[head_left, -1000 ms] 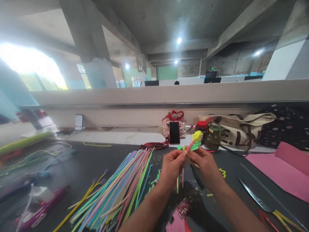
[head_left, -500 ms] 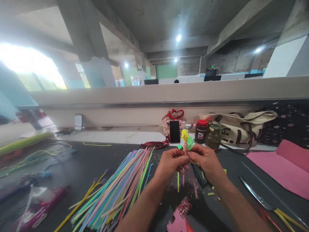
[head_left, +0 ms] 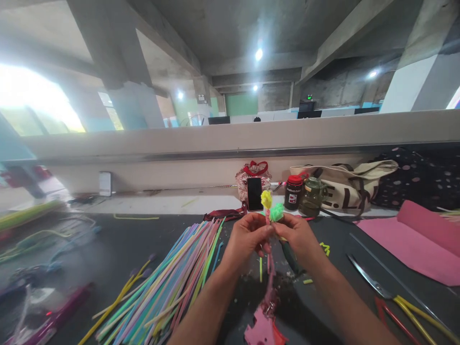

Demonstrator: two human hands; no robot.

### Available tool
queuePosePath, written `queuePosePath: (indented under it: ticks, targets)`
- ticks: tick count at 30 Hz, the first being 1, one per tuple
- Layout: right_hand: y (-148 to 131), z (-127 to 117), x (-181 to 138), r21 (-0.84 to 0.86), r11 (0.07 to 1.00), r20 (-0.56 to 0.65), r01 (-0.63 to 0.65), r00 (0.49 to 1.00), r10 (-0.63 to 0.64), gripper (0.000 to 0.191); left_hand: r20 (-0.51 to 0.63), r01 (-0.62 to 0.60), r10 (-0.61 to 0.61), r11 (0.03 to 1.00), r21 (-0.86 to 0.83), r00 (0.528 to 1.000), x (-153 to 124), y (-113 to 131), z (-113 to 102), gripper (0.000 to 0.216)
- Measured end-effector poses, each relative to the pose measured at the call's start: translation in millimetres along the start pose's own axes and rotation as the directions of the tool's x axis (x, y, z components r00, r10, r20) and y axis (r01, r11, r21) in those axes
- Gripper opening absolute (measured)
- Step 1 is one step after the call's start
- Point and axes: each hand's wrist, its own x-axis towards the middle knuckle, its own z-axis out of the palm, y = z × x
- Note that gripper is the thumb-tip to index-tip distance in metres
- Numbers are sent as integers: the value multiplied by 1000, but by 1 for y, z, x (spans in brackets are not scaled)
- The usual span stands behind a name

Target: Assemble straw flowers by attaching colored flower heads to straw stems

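Only the person's hands and forearms show; the left hand [head_left: 247,239] is bare and ungloved, its knuckles rounded and its thumb broad; the right hand [head_left: 296,239] is bare likewise, with the back of the hand showing; the left forearm [head_left: 208,306] is uncovered from wrist to the lower edge of the view, narrow at the wrist and widening downward; the right forearm [head_left: 345,311] is uncovered in the same way; the nails are too blurred to tell.

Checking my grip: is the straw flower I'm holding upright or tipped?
Upright: the straw flower stands roughly vertical, pinched between left hand and right hand, yellow and green tufts on top.
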Motion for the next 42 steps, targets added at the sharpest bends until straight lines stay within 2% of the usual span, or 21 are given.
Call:
queuePosePath:
  ticks: [4,7,10,13,17,21,26,29,34,37,42]
  targets:
    - [4,3,0,21,1000,-19,-13,1000,13,9,-59,1,-2,1000,-5,998,2,0,-1,25]
    - [7,4,0,41,999,-51,-18,998,20,9,-53,9,-10,1000,-7,999,2,0,-1,23]
    - [9,8,0,155,986,-62,-60,996,70,7,-75,-14,15,1000,3,997,3,-2,2,23]
    - [12,14,1,330,937,-21,-115,991,129,8,-127,-61,63,998,20,990,3,-4,5,22]
    - [15,17,3,454,884,42,-115,993,108,11,-148,-78,85,996,52,985,4,-7,7,21]
    - [15,12,4,385,917,39,-100,995,92,12,-153,-55,58,998,26,987,5,-8,6,21]
    - [10,5,3,184,975,-20,-122,992,128,13,-114,-1,-1,1000,-15,994,5,-2,1,23]
    - [6,4,0,77,994,-43,-82,995,86,13,-125,-5,7,1000,11,992,3,2,-2,24]
    - [6,4,0,85,992,-16,-94,995,96,19,-99,6,-8,1000,-26,995,2,3,-3,26]
    - [4,3,1,72,994,1,-86,996,86,19,-125,-16,12,1000,-24,992,4,2,-4,25]
    - [-5,-2,-1,-98,995,94,-35,995,45,20,-158,-73,66,997,-39,985,4,1,-7,20]
